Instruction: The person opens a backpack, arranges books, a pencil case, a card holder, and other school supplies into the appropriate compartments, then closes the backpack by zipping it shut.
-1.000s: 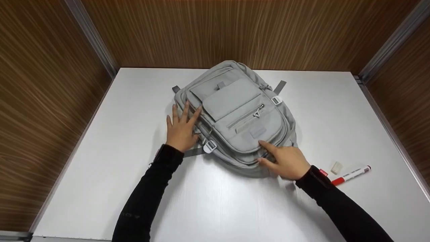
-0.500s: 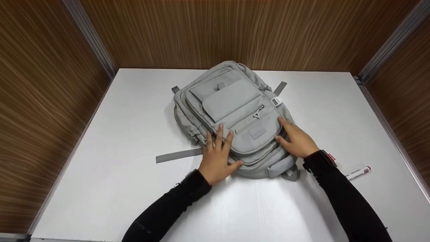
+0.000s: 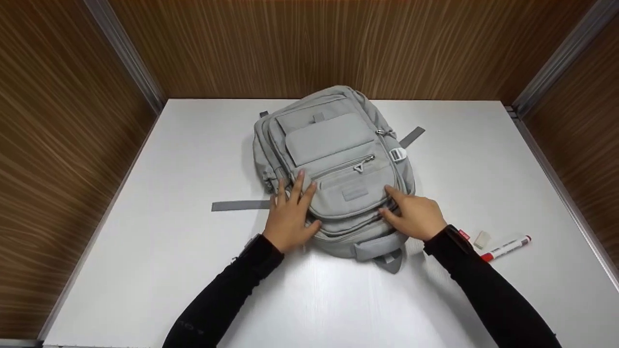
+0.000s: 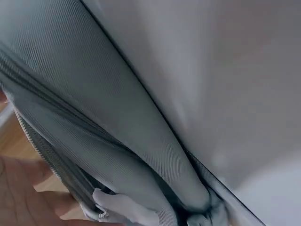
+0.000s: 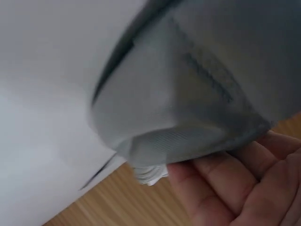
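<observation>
A grey backpack (image 3: pixel 333 140) lies on the white table with its front pockets up and its carry handle (image 3: pixel 377 246) toward me. My left hand (image 3: pixel 288 220) rests on its near left side, fingers spread and straight over the edge of the front pocket. At the near right side, my right hand (image 3: pixel 416 215) touches the pocket's edge with index finger and thumb held apart. In the right wrist view, the fingers (image 5: pixel 221 181) of that hand lie against the grey fabric (image 5: pixel 141 103). The left wrist view shows the bag's side (image 4: pixel 108 99) and a zipper edge beside the fingers.
A red-and-white marker (image 3: pixel 508 248) and a small pale block (image 3: pixel 482 239) lie right of my right wrist. Loose grey straps (image 3: pixel 240 205) stick out from the bag's sides. Wood-patterned panels (image 3: pixel 309 48) enclose the white table (image 3: pixel 159 241) at the back and sides.
My left hand has moved from the bag's side to its near left corner. The backpack has turned, its near end swinging left, both hands moving left with it.
</observation>
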{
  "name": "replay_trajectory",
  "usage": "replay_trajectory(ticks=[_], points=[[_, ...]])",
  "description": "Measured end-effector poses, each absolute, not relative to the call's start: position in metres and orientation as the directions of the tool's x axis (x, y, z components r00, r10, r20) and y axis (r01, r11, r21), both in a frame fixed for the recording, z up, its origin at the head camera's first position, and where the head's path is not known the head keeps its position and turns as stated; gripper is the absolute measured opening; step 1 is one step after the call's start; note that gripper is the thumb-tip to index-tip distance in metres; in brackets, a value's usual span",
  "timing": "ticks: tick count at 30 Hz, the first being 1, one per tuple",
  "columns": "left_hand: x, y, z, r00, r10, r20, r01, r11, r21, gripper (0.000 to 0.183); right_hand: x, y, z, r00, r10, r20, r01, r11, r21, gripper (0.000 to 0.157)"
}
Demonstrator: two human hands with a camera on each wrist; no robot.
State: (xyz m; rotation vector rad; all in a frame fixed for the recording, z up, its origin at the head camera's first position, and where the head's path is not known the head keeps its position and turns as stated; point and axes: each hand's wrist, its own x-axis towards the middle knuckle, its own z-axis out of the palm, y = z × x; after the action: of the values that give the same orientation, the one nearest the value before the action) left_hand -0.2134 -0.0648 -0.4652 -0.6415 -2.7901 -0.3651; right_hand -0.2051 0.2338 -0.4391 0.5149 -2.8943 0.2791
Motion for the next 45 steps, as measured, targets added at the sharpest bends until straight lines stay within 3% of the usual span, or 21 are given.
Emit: replay_trajectory(ticks=[9,15,21,26,30,36,40,45], points=[[-0.232,-0.103,-0.459,-0.902,0.33,0.278,0.398,0.887,0.236,0.078,-0.177,0.192,-0.447,-0.864,-0.383,0.327,-0.422,0.905,-0.052,0.053],[-0.236,-0.108,-0.452,-0.903,0.329,0.276,0.396,0.886,0.239,0.077,-0.171,0.192,-0.452,-0.839,-0.405,0.365,-0.478,0.868,-0.137,0.048],[-0.228,-0.088,-0.445,-0.807,0.501,0.312,0.571,0.798,0.195,0.072,-0.174,0.221,-0.444,-0.852,-0.291,0.436,-0.461,0.811,-0.36,0.032],[-0.227,-0.066,-0.444,-0.711,0.617,0.338,0.686,0.715,0.136,0.052,-0.18,0.26,-0.434,-0.867,-0.174,0.467,-0.352,0.878,-0.326,0.025],[-0.228,-0.058,-0.446,-0.683,0.636,0.359,0.707,0.699,0.107,0.039,-0.182,0.304,-0.43,-0.925,-0.066,0.375,-0.179,0.944,-0.276,0.027],[-0.227,-0.056,-0.446,-0.666,0.609,0.43,0.711,0.693,0.12,0.018,-0.176,0.364,-0.431,-0.988,0.102,0.112,0.077,0.976,-0.206,0.038],[-0.228,-0.055,-0.444,-0.611,0.604,0.511,0.738,0.669,0.092,0.01,-0.172,0.38,-0.438,-0.992,0.125,-0.032,0.129,0.97,-0.205,0.032],[-0.228,-0.054,-0.433,-0.578,0.569,0.585,0.765,0.627,0.147,0.008,-0.171,0.378,-0.442,-0.994,0.103,-0.044,0.11,0.971,-0.213,0.026]])
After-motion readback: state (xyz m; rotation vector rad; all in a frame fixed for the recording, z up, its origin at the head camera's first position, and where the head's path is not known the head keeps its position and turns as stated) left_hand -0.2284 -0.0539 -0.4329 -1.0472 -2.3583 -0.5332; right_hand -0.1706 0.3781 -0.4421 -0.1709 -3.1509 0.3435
